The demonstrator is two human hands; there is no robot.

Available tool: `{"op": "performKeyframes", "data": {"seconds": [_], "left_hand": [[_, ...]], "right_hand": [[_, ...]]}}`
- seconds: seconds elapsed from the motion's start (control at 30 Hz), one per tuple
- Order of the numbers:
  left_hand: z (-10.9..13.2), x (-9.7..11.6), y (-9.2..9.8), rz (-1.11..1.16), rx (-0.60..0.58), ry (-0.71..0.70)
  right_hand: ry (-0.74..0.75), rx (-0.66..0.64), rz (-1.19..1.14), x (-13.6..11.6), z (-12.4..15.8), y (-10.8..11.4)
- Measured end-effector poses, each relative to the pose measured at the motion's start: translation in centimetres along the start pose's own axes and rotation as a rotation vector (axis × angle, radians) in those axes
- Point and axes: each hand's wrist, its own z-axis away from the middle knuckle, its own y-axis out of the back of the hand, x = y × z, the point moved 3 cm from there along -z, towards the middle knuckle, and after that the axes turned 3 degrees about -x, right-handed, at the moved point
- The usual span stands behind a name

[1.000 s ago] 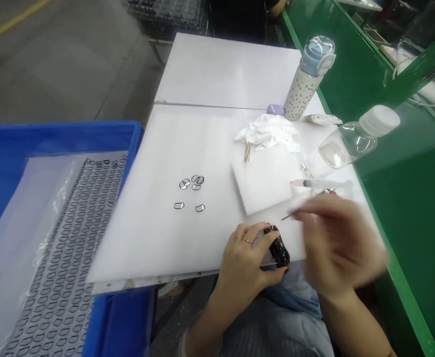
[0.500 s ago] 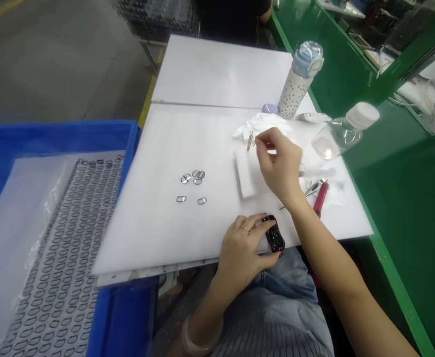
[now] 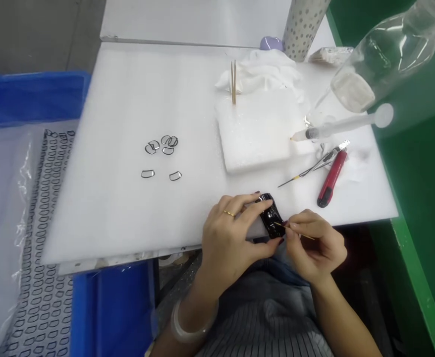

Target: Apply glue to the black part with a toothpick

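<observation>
A glossy black part [image 3: 270, 216], small and oblong, is gripped at its edges by the fingers and thumb of my left hand [image 3: 236, 233] at the table's front edge. My right hand [image 3: 316, 243] pinches a thin wooden toothpick [image 3: 301, 232], its tip at the black part's surface. Two more toothpicks [image 3: 234, 84] stand upright in a white foam block [image 3: 256, 144]. Several small black-rimmed pieces [image 3: 167, 144] lie on the white sheet to the left of my hands.
Right of the foam lie a syringe [image 3: 336, 128], tweezers [image 3: 314, 166] and a red utility knife [image 3: 332, 178]. A clear bottle [image 3: 381, 59] and a dotted flask [image 3: 304, 27] stand behind. At left, a blue bin [image 3: 35, 99] holds a sheet with rows of black rings [image 3: 42, 297].
My right hand has come from the toothpicks by the foam block down to the black part, holding a toothpick. The left hand still grips the part. The view has tilted down and closer.
</observation>
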Motion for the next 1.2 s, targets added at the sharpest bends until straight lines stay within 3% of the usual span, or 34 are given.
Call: {"op": "performKeyframes", "data": {"seconds": [0.2,0.4,0.53,0.77,0.9,1.2], "left_hand": [[0.0,0.1,0.1,0.002,-0.007,0.016],[0.1,0.1,0.1,-0.011,-0.01,0.02],[0.2,0.0,0.1,-0.008,-0.024,0.03],[0.1,0.1,0.2,-0.006,-0.024,0.025],[0.0,0.2,0.2,0.002,-0.02,0.031],[0.1,0.1,0.1,-0.011,-0.023,0.038]], "right_hand": [[0.016,0.202,-0.149,0.3,0.4,1.5],[0.044,0.011,-0.006,0.0,-0.3,1.1],[0.06,-0.029,0.061,-0.2,-0.6,0.4],[0.068,0.069,-0.057,0.0,-0.3,1.0],[0.056,0.113,-0.004,0.2,0.0,1.4],[0.085,0.074,0.088,0.4,0.0,0.6]]}}
